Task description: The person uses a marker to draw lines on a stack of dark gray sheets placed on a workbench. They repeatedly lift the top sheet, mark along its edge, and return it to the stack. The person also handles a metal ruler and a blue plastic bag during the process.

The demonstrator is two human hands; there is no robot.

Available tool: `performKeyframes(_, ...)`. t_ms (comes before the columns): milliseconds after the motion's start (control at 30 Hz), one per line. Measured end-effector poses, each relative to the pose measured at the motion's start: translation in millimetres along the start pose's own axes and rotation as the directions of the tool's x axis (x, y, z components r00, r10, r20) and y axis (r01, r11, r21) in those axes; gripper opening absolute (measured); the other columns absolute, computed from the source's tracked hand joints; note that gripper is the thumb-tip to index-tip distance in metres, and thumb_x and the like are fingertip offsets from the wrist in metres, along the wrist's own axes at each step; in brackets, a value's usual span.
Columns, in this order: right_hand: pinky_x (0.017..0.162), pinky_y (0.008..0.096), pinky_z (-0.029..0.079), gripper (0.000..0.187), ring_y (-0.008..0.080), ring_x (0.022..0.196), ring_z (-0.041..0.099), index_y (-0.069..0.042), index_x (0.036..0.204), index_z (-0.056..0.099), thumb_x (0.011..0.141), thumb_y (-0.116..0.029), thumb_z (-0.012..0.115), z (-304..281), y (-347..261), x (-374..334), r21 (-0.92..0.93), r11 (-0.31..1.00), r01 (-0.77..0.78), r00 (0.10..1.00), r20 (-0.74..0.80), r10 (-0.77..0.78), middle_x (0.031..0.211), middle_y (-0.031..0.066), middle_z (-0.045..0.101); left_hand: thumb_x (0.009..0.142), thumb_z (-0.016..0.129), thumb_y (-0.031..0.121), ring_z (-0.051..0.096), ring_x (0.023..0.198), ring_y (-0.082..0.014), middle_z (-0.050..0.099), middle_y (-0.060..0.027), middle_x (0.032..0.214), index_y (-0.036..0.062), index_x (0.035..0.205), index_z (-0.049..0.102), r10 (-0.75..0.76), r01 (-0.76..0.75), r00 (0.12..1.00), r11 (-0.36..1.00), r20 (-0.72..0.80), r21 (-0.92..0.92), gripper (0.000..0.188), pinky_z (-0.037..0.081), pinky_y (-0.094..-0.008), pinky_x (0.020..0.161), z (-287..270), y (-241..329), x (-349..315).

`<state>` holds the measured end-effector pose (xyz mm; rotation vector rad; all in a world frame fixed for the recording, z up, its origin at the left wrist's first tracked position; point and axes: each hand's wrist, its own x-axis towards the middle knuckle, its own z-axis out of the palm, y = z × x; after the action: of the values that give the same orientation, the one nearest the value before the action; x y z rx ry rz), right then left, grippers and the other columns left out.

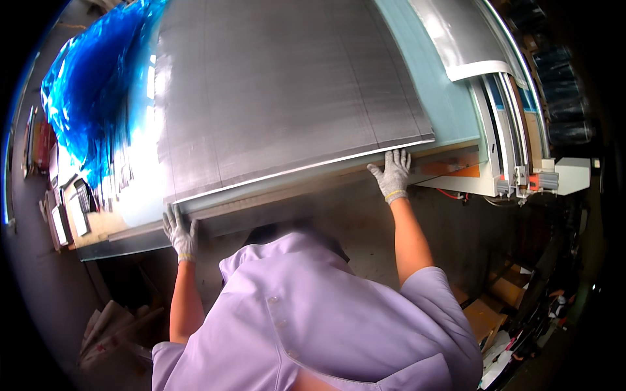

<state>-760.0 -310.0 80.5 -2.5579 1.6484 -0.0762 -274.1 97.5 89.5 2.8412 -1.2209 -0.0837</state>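
Note:
A large dark grey sheet point(280, 85) with thin straight lines lies flat on a pale blue-green table top point(456, 124). Its near edge shows as a thin white strip. My left hand point(178, 233), in a light grey knit glove, is at the sheet's near left corner with fingers stretched. At the near right corner my right hand point(393, 174), gloved the same way, rests with its fingers spread and the thumb out to the left. Neither hand is wrapped round anything. Whether the fingertips press on the sheet or only on the table edge is hard to tell.
Crumpled blue plastic film point(98, 85) heaps on the table's left. A calculator point(85, 195) and papers lie near the left corner. To the right stands a rail mechanism point(521, 150) with another grey sheet point(456, 32) above it. Boxes point(486, 319) and clutter fill the lower right floor.

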Motion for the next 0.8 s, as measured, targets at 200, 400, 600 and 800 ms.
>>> performKeyframes(200,0.12,0.0598,0.015,0.095,0.0523,0.14,0.03,0.002,0.146,0.042,0.088,-0.072,0.05,-0.5,-19.5,34.7,0.015,0.994,-0.108,0.986,0.133,0.105,0.153,0.0305,0.033,0.083,0.076,0.035,0.033,0.142,-0.0383,0.037,-0.0205,0.152,0.0018,0.149,0.039,-0.115,0.073,0.97,0.978,-0.214,-0.193,0.082,0.028,-0.0456,0.118,-0.7,35.7,10.4)
performKeyframes(400,0.082,0.0378,0.047,0.057,0.0217,0.092,0.055,-0.003,0.114,0.058,0.089,-0.054,0.066,-12.8,-94.0,63.5,0.867,-0.052,-0.496,0.842,0.495,0.214,0.103,0.0123,0.058,0.074,0.083,0.037,0.034,0.14,-0.039,0.039,-0.0212,0.149,0.0084,0.144,0.048,-0.294,0.239,0.941,0.927,-0.165,-0.29,0.084,0.03,-0.0458,0.116,-8.6,62.0,-2.4)
performKeyframes(600,0.094,0.0501,0.055,0.031,0.0302,0.104,0.063,-0.004,0.113,0.058,0.087,-0.011,0.072,-60.6,-151.6,87.4,0.562,-0.738,-0.373,0.776,0.625,0.083,0.112,0.0132,0.063,0.073,0.077,0.058,0.025,0.148,-0.0371,0.031,-0.019,0.158,0.0131,0.148,0.045,-0.395,0.373,0.909,0.914,-0.135,-0.16,0.093,0.02,-0.0503,0.12,-10.7,85.7,43.7)
performKeyframes(800,0.097,0.0456,0.054,0.025,0.0303,0.106,0.065,-0.003,0.11,0.064,0.09,-0.017,0.071,-63.2,-109.6,80.0,0.59,-0.646,-0.484,0.794,0.606,-0.042,0.111,0.0135,0.069,0.079,0.069,0.06,0.026,0.147,-0.0399,0.035,-0.0184,0.158,0.0062,0.142,0.053,-0.516,0.508,0.856,0.852,-0.032,-0.128,0.084,0.019,-0.05,0.12,-13.0,108.8,111.8)
